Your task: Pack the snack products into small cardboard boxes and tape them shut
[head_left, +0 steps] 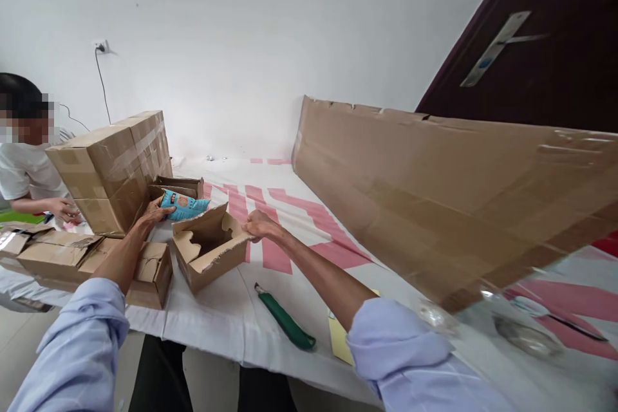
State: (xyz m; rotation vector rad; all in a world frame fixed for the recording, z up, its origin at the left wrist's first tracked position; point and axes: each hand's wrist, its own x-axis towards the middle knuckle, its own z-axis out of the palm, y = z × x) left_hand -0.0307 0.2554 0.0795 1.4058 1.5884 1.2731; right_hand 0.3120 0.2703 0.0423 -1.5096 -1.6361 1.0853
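Observation:
My left hand (155, 212) is closed on the end of a blue snack packet (184, 205), which lies across the rim of a small open carton behind. My right hand (259, 226) grips the torn flap of a small open cardboard box (207, 256) standing on the white and pink cloth-covered table (226, 315). The box is tilted and looks empty inside. Both my sleeves are light blue.
A green utility knife (286, 319) lies near the front edge, beside a yellow card (339, 339). A taped carton stack (113, 164) stands at left, flattened boxes (58, 257) below it. A large cardboard sheet (449, 193) leans at right. Another person (29, 170) sits at far left.

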